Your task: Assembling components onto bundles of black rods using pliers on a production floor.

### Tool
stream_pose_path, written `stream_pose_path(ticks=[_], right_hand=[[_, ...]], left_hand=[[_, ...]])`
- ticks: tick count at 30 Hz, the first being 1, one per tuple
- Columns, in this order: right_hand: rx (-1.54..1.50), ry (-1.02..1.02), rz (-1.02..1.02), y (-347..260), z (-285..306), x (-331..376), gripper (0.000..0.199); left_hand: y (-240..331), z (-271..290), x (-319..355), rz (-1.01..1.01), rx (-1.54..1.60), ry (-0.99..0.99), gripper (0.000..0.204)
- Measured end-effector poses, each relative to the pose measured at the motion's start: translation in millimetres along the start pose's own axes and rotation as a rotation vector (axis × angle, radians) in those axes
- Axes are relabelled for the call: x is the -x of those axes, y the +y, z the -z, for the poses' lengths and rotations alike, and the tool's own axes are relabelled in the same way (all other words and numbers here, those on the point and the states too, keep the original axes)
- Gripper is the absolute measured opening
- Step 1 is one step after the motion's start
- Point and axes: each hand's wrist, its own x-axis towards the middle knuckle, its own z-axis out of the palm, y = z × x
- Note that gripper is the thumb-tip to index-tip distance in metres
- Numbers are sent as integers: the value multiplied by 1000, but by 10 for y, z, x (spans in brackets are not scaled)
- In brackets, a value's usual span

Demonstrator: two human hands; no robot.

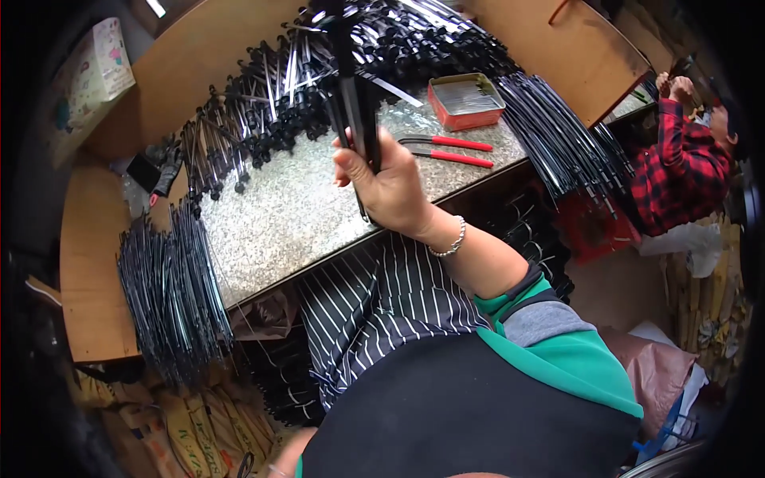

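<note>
My right hand [392,185] is closed around a long black folded bundle of ribs, which looks like an umbrella frame [365,119]. It stands upright above the near edge of the speckled tabletop [271,231], its upper end blurred and dark. Just right of that hand lie pliers with red handles [458,151]. Only a small, smeared part of my left hand [293,454] shows at the lower edge, beside my dark apron; its fingers cannot be made out.
A heap of frames with silver shafts and black fittings [287,88] covers the table's back. Bundles of thin black ribs hang over the left [171,287] and right [558,135] edges. A red tin [468,121] holds small thin pieces. At right sits another person in a checked shirt [681,171].
</note>
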Motion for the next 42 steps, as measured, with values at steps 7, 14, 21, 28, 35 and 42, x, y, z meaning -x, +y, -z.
stream_pose_path(ticks=[7,14,21,28,35,42], right_hand=[[224,-14,120,-426,301,66,19],[233,-80,60,-536,161,128,41],[411,-121,247,-462,-227,36,77],[689,-65,641,-713,-211,-144,32],[-36,-48,-108,-970,-288,-305,30],[324,-122,191,-834,-277,-383,35]], left_hand=[[2288,1858,582,-968,592,1159,24],[2783,3125,510,-1260,837,1639,43],[2361,3447,609,-1423,1069,1444,36],[2178,3633,695,-1557,1119,1182,37],[2153,3774,741,-1562,1057,1184,33],[2153,3876,823,-1591,959,1149,46]])
